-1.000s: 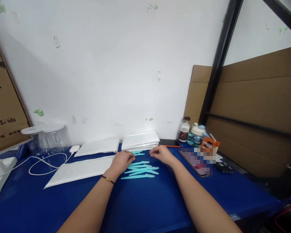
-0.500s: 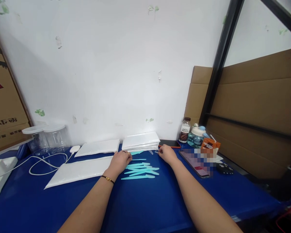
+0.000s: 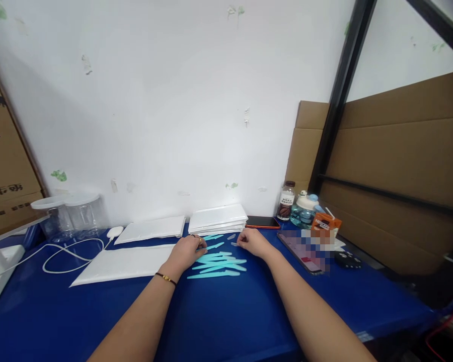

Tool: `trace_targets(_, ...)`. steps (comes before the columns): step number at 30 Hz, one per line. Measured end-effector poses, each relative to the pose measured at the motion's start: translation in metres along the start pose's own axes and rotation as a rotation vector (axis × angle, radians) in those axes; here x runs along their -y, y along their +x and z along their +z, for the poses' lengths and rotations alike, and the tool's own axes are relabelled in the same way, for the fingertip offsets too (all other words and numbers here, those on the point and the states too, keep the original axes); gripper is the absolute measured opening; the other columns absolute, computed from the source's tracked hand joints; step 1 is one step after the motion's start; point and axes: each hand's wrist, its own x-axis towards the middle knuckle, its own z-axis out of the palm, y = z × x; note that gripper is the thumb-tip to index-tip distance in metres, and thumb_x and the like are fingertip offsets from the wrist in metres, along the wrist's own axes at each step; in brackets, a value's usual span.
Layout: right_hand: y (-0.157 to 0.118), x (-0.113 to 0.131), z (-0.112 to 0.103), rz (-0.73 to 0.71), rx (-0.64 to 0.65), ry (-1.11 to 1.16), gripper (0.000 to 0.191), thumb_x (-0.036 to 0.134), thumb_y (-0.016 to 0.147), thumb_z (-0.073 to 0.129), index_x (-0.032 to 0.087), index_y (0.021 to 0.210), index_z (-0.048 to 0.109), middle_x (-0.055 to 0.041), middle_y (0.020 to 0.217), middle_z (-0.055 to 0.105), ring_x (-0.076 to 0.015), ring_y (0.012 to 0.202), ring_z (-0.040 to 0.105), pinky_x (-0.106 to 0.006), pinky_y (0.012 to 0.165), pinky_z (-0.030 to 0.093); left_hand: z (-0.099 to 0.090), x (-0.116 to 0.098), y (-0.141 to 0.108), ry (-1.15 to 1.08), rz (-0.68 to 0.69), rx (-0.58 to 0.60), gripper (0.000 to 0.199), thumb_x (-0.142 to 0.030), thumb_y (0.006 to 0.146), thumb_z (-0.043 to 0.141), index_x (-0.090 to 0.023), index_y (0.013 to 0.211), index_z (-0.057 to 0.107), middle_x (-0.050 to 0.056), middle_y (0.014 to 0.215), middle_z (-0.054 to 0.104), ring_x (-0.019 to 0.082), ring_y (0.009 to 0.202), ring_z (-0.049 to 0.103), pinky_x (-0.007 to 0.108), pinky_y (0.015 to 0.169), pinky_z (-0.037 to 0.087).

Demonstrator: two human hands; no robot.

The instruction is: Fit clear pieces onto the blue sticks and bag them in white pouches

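Observation:
My left hand (image 3: 189, 250) is closed, its fingertips on the end of a thin turquoise stick (image 3: 216, 246) that looks like an eyebrow razor. Facing it, my right hand (image 3: 254, 243) pinches a small clear plastic cap (image 3: 234, 244), which is apart from the razor's tip. Another clear cap (image 3: 231, 237) lies on the blue tabletop just beyond. Several more turquoise razors (image 3: 219, 266) lie in a loose, crossing pile in front of my hands. A few others (image 3: 214, 237) rest past my left fingers, partly hidden by them.
White padded envelopes lie stacked behind my hands (image 3: 218, 219), at the left (image 3: 151, 229), and under my left wrist (image 3: 124, 264). A phone (image 3: 302, 253), a bottle (image 3: 286, 202), a drink carton (image 3: 324, 227) and a black object (image 3: 348, 259) stand right. Clear jars (image 3: 85, 216) and a white cable (image 3: 68, 248) are left.
My right hand has moved left, closer to my left hand, with the small clear cap. The razor at my left fingertips now tilts up toward the right.

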Motion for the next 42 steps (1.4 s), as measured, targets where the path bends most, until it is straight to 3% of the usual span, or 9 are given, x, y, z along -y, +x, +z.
trace_targets(5,0.002,0.003,0.005,-0.095,-0.014,-0.01,0.01,0.014,0.073,0.058,0.017,0.069,0.066,-0.0016,0.076,0.061,-0.0117,0.069,0.055,-0.02,0.063,0.038,0.0,-0.003,0.003,0.038,0.016,0.022,0.023,-0.023,0.081,0.042,-0.02,0.08,0.065,0.004,0.084,0.065,0.016,0.076,0.059,0.023,0.067,0.04)
trace_targets(14,0.004,0.008,0.008,-0.131,0.02,0.009,0.009,0.015,0.075,0.059,0.018,0.073,0.068,-0.002,0.081,0.061,-0.0131,0.076,0.056,-0.021,0.068,0.039,0.001,-0.003,0.003,0.019,0.026,0.025,0.024,-0.025,0.084,0.04,-0.02,0.08,0.064,0.004,0.083,0.065,0.016,0.076,0.059,0.023,0.067,0.04)
trace_targets(19,0.003,0.017,0.012,-0.164,0.01,0.042,0.008,0.016,0.074,0.06,0.018,0.071,0.068,-0.0012,0.077,0.062,-0.0115,0.07,0.055,-0.02,0.063,0.039,0.002,-0.007,0.004,-0.025,0.03,0.037,0.025,-0.025,0.083,0.04,-0.02,0.081,0.065,0.004,0.085,0.065,0.016,0.079,0.058,0.023,0.069,0.041)
trace_targets(24,0.002,0.023,0.013,-0.19,0.113,0.088,0.011,0.015,0.074,0.059,0.018,0.071,0.069,-0.0009,0.075,0.063,-0.0109,0.065,0.056,-0.019,0.06,0.039,0.004,-0.01,0.003,-0.052,0.079,0.072,0.025,-0.024,0.082,0.041,-0.021,0.08,0.065,0.003,0.086,0.066,0.016,0.079,0.058,0.023,0.069,0.041)
trace_targets(27,0.003,0.016,0.007,-0.127,0.073,0.037,0.014,0.017,0.076,0.056,0.019,0.079,0.07,-0.0025,0.081,0.064,-0.0138,0.074,0.058,-0.022,0.068,0.042,0.006,-0.008,0.002,-0.039,0.075,0.057,0.027,-0.027,0.084,0.039,-0.023,0.089,0.065,0.003,0.092,0.064,0.017,0.086,0.056,0.025,0.076,0.041)
trace_targets(31,0.004,0.004,0.001,-0.017,-0.079,-0.104,0.031,0.008,0.077,0.049,0.019,0.101,0.065,-0.007,0.104,0.061,-0.0179,0.094,0.055,-0.027,0.084,0.039,0.008,-0.005,0.001,0.088,-0.003,-0.075,0.031,-0.03,0.086,0.039,-0.025,0.109,0.06,0.006,0.107,0.058,0.022,0.103,0.047,0.032,0.084,0.038)
trace_targets(34,0.006,0.002,0.004,-0.047,-0.056,-0.19,0.037,0.007,0.077,0.049,0.021,0.108,0.062,-0.0066,0.111,0.059,-0.0198,0.102,0.05,-0.028,0.088,0.037,0.007,-0.003,0.0,0.148,-0.049,-0.077,0.032,-0.032,0.086,0.039,-0.026,0.112,0.058,0.007,0.106,0.057,0.024,0.102,0.045,0.035,0.083,0.037)
trace_targets(40,0.01,0.012,0.012,-0.01,0.029,-0.285,0.014,0.019,0.077,0.054,0.018,0.081,0.067,-0.0086,0.088,0.064,-0.0193,0.082,0.057,-0.026,0.07,0.039,0.005,-0.003,0.001,0.129,-0.061,-0.085,0.026,-0.033,0.083,0.048,-0.024,0.103,0.061,0.006,0.103,0.058,0.024,0.102,0.046,0.034,0.083,0.037)
trace_targets(42,0.01,0.015,0.013,0.022,0.021,-0.304,0.01,0.016,0.073,0.056,0.015,0.073,0.066,-0.0104,0.082,0.064,-0.0196,0.075,0.057,-0.026,0.064,0.038,0.006,-0.001,0.001,0.12,-0.061,-0.08,0.022,-0.033,0.082,0.05,-0.023,0.098,0.062,0.006,0.101,0.06,0.023,0.103,0.047,0.033,0.082,0.037)
